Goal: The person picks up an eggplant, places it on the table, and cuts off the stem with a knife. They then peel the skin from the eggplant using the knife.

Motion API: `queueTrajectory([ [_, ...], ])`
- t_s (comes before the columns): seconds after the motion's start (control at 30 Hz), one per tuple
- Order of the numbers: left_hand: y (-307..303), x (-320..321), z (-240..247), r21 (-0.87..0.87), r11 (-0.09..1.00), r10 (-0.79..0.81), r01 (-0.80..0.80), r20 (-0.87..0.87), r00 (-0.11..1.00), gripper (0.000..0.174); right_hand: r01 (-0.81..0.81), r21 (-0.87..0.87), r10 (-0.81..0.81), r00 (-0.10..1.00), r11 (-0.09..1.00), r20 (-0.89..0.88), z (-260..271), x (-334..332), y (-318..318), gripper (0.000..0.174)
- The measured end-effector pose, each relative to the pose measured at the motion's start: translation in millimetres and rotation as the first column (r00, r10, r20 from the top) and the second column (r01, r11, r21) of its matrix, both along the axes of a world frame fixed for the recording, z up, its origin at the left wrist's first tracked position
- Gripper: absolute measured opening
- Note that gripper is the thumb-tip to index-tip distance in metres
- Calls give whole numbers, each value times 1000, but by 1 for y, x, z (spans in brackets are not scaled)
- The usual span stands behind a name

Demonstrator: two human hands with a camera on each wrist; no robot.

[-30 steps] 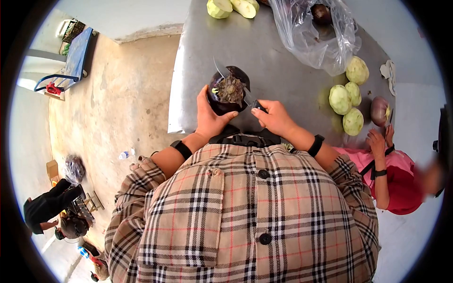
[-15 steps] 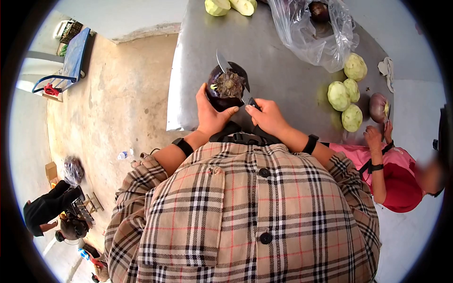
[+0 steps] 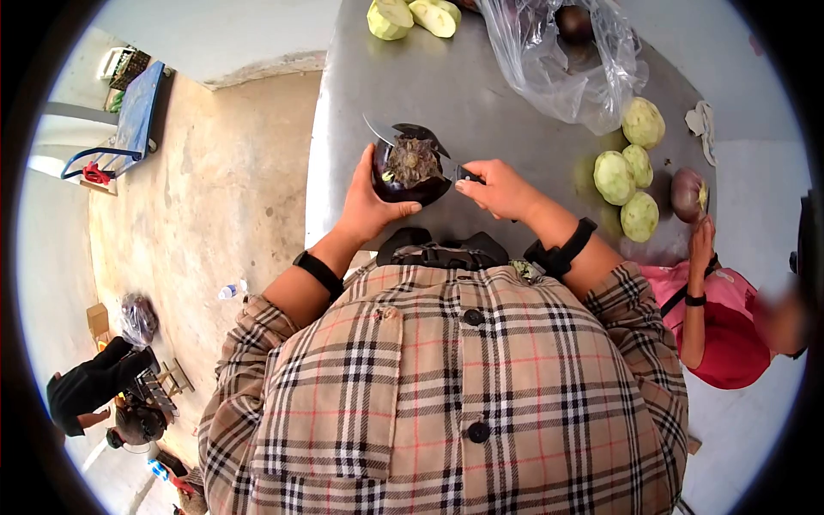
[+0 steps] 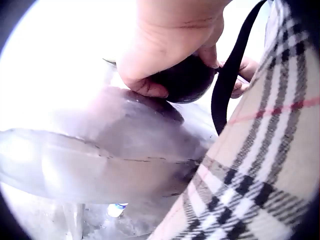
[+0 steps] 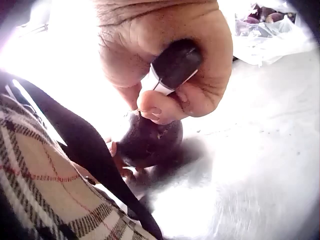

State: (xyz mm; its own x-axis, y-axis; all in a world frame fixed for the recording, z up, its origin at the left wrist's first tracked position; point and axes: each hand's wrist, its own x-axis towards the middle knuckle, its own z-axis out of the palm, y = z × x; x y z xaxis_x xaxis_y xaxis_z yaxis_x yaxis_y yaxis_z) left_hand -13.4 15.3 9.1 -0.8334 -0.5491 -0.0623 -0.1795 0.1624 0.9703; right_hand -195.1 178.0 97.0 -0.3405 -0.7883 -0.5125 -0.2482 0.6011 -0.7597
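Observation:
My left hand (image 3: 367, 204) holds a round, dark purple eggplant (image 3: 397, 190) over the metal table, thumb on its near side. Its dry, brown stem cap (image 3: 414, 161) faces up. In my right hand (image 3: 508, 190) is a knife, its black handle (image 5: 176, 64) gripped in curled fingers. The curved blade (image 3: 378, 130) runs through the far edge of the eggplant, with the tip sticking out on the left. A dark flap of skin (image 3: 422, 135) stands up along the blade. In the left wrist view, my fingers wrap the dark eggplant (image 4: 187, 82) from the side.
Peeled pale green eggplants (image 3: 614, 178) sit to the right on the metal table (image 3: 481, 94); cut pieces (image 3: 390, 19) lie at the far left. A clear plastic bag (image 3: 566, 81) with dark eggplants is at the back. At right, another person's hand (image 3: 702, 245) is near a purple eggplant (image 3: 687, 196).
The knife blade has swung so its tip points further left. My right hand has moved slightly up and right. The eggplant has tilted a little in my left hand.

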Motion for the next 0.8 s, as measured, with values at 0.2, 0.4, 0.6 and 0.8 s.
queueTrajectory([
  [0.2, 12, 0, 21, -95, 995, 50, -42, 78, 996, 113, -68, -12, 69, 997, 998, 26, -1, -8, 0, 17],
  [0.4, 12, 2, 18, -169, 985, 58, -44, 82, 995, 113, -113, -18, 114, 992, 993, 46, 7, -17, -3, 24],
  [0.6, 3, 5, 4, -20, 999, -30, 30, 12, 999, 114, -204, 103, 193, 975, 974, 113, 28, -41, -9, 35],
  [0.8, 3, 7, -3, -28, 997, -73, 72, -10, 997, 116, -341, -46, 332, 933, 939, -137, 20, -51, -4, 30],
])
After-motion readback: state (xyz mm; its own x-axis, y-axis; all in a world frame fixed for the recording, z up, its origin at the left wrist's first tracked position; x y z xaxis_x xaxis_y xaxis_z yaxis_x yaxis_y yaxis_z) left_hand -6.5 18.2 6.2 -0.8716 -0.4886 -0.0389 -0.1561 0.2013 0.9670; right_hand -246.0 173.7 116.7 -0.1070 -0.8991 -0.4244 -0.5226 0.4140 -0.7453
